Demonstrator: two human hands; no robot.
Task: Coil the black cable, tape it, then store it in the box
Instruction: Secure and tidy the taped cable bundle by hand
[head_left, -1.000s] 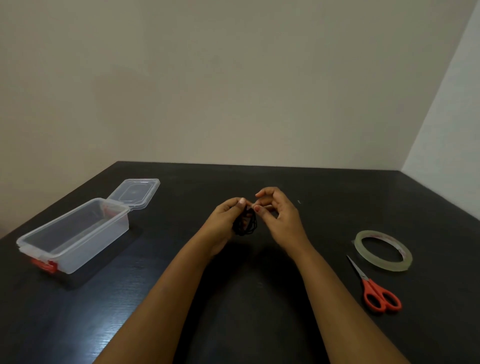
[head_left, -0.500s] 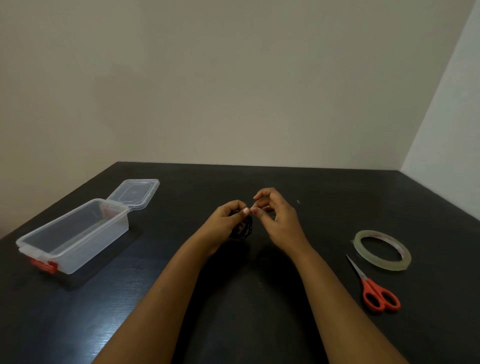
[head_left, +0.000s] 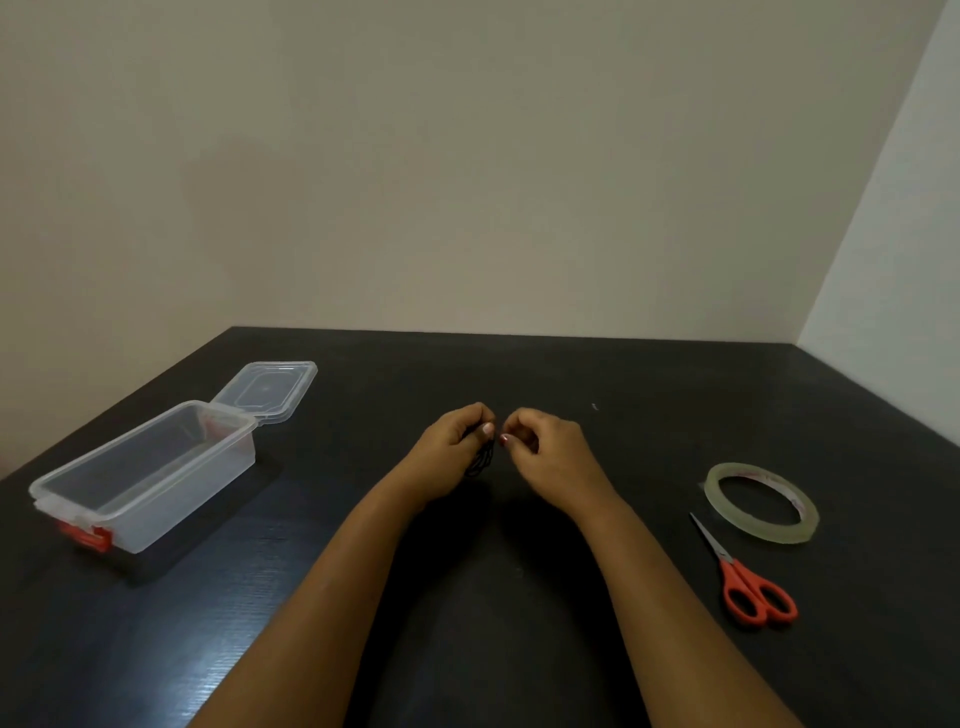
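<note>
While the dark worktop (head_left: 519, 649) fills the lower view, the clear box (head_left: 145, 475) stands open at its left, its lid (head_left: 267, 389) folded back, and the tape roll (head_left: 762, 503) and red-handled scissors (head_left: 748, 582) lie well apart at the right. Between them, both forearms reach forward and converge. The left hand (head_left: 449, 452) is curled closed around the black cable (head_left: 480, 460), whose small bundle of loops hangs below its fingers (head_left: 487, 428). The right hand (head_left: 550, 452) sits just beside it, fingers pinched together, possibly on a bit of tape or the cable's end; too small to tell. The taping step appears in hand. Next, the binding must be pressed firm, then the bundle carried left to the box.
</note>
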